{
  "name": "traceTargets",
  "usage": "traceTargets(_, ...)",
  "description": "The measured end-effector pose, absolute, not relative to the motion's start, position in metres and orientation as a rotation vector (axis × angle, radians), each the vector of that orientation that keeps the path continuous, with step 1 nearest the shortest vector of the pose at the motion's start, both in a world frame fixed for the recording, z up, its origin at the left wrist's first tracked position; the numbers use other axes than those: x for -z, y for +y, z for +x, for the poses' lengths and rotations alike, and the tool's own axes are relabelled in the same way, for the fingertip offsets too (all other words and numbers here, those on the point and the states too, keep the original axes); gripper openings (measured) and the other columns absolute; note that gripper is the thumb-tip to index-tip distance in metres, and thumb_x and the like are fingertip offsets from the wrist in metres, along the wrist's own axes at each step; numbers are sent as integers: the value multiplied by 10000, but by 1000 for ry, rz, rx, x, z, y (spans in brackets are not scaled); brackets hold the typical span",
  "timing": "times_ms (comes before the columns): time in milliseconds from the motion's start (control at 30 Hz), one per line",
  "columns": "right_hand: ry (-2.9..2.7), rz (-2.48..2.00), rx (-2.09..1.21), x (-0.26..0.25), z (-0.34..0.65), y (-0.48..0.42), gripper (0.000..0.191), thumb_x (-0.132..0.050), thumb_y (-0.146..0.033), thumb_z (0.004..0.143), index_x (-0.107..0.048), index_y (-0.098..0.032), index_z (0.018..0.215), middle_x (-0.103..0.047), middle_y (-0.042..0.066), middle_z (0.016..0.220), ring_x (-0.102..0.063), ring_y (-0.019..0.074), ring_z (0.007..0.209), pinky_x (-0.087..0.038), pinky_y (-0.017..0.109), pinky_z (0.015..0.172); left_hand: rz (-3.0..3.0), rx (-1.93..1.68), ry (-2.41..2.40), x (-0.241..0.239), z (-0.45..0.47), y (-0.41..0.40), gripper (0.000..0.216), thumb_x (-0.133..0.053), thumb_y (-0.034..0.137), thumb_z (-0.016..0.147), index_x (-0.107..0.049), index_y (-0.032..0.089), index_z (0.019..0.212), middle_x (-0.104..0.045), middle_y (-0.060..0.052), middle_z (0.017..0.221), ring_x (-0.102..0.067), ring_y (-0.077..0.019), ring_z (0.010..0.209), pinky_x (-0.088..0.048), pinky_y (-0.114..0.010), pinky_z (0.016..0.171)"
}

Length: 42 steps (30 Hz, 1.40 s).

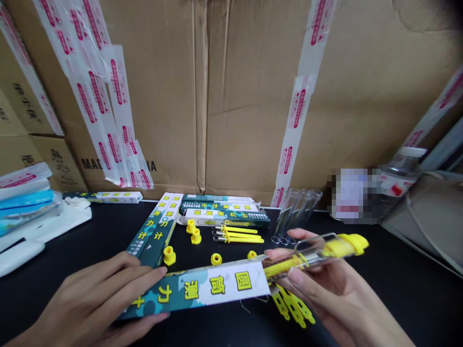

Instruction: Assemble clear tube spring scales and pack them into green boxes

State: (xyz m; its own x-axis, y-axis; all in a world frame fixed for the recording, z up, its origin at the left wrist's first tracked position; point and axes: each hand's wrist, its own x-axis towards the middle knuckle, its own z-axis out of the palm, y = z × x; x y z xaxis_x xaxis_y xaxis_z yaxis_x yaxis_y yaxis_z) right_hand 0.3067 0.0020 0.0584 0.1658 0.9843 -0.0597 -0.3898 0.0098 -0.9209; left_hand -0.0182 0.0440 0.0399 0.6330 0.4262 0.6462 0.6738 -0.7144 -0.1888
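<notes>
While the left hand closes round the far-left part of a printed carton, the right hand pinches a clear tube, thumb in front, other fingers behind. Both grips look closed, no slack. Carton and tube are held up over the near side of the black bench; tube's inner end sits at the carton's right-hand opening, apparently inside. Handling, judged: tube light, stiff, smooth, maybe slippery, could crack; best held mid-barrel or by its yellow end. Carton is likely thin card, crushes easily; hold flat sides, lightly. Long axes roughly in line, left to right, rising slightly rightward; yellow end points right, away from carton. Flat yellow strips lie just below the tube.
</notes>
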Motion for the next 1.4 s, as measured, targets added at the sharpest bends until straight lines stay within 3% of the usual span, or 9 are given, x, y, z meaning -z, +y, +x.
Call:
traceTargets(133,-776,-980,-1254,-57,307,2,345,-967,-321,658,-730,-277,904,-831,26,1012,-796,228,895,-646,274,766,-2494,846,-919,-36,-18,42,261,-471,449,1061,-629,289,1193,-746,27,887,-704,-161,803,-519,-248,725)
traceTargets(233,-837,-820,-1355,-51,316,6,240,-831,-484,806,-799,-284,935,-836,58,1012,-788,282,989,-658,354,841,-2517,887,-1009,-33,-20,43,303,-501,512,1034,-640,291,1189,-732,21,902,-704,-158,816,-510,-242,729)
traceTargets(300,-862,-737,-1408,-49,323,9,338,-711,-568,883,-828,-261,962,-840,94,1000,-777,310,1026,-652,393,878,-2524,928,-1051,-32,-23,45,297,-587,513,988,-660,301,1184,-727,26,929,-702,-154,835,-506,-236,745)
traceTargets(467,-870,-860,-1283,-45,331,7,217,-787,-412,871,-830,-264,1024,-829,81,1090,-790,239,961,-647,264,835,-2589,1031,-1021,-33,-26,51,295,-683,382,958,-670,296,1239,-734,38,948,-680,-130,855,-506,-213,823)
traceTargets(567,-910,-893,-1224,-45,330,3,209,-822,-360,850,-779,-332,1053,-836,34,1014,-795,199,916,-633,230,816,-2540,1075,-1032,-34,-27,52,287,-667,434,962,-684,315,1222,-739,41,947,-684,-132,850,-518,-221,830)
traceTargets(700,-1113,-931,-1179,-47,329,2,102,-783,-376,885,-720,-303,917,-817,28,1055,-765,197,1006,-589,202,853,-2489,1081,-1140,-29,-30,52,344,-638,543,949,-680,355,1235,-740,46,992,-701,-149,918,-509,-241,942)
traceTargets(867,-1195,-895,-1204,-50,327,5,126,-727,-429,921,-691,-310,945,-801,25,1091,-716,198,1081,-554,232,908,-2475,1071,-1183,-21,-31,51,351,-585,586,964,-658,393,1248,-750,68,1042,-690,-161,1024,-456,-272,1080)
traceTargets(1100,-1141,-1055,-1271,-41,316,5,247,-821,-486,824,-731,-299,958,-733,-28,892,-671,137,820,-516,177,712,-2586,1087,-1025,-35,-24,53,316,-655,472,977,-667,342,1264,-702,24,986,-654,-170,896,-510,-275,867)
traceTargets(1400,-1009,-977,-1391,-35,315,4,381,-713,-567,890,-766,-281,1135,-782,37,1052,-706,209,1010,-523,276,938,-2553,1088,-1021,-35,-19,52,300,-654,452,982,-678,331,1255,-702,27,987,-653,-157,905,-505,-265,864)
